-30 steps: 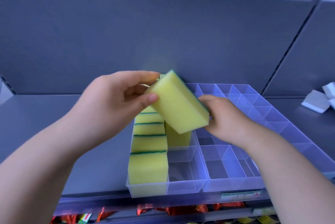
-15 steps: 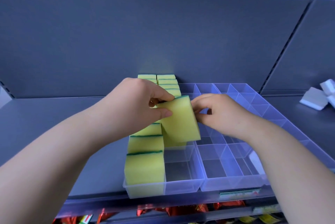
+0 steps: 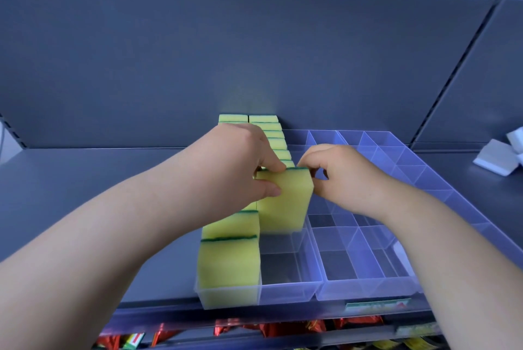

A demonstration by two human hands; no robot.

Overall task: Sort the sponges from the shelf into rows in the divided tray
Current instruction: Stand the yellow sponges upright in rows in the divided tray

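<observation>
The left hand point(image 3: 240, 163) pinches the sponge point(image 3: 284, 199), with the thumb on its yellow front face and the fingers curled over its top edge. A second ago this sponge was tilted in the air above the tray point(image 3: 288, 291). Now it stands upright, green edge on top, and is lowered into the second column. It is just beside the left row point(image 3: 229, 264), which runs to the front wall. So I judge that the placing is almost done and only the last push down and the release are left.

Behind the sponge, the second row point(image 3: 271, 134) goes back to the grey panel point(image 3: 254, 52). With this piece the row comes nearer to the front but does not reach it yet.

The right hand point(image 3: 339, 177) has its fingers curled and pinches the top right corner of the sponge to steady it.

Further right, the tray shows only its clear dividers. The white blocks point(image 3: 498, 157) lie well apart, on the shelf point(image 3: 85, 194) at the far right. Below the shelf edge some shiny packets point(image 3: 283, 330) are visible.

I think the thin dividers and the tight neighbour on the left can catch the soft foam.
</observation>
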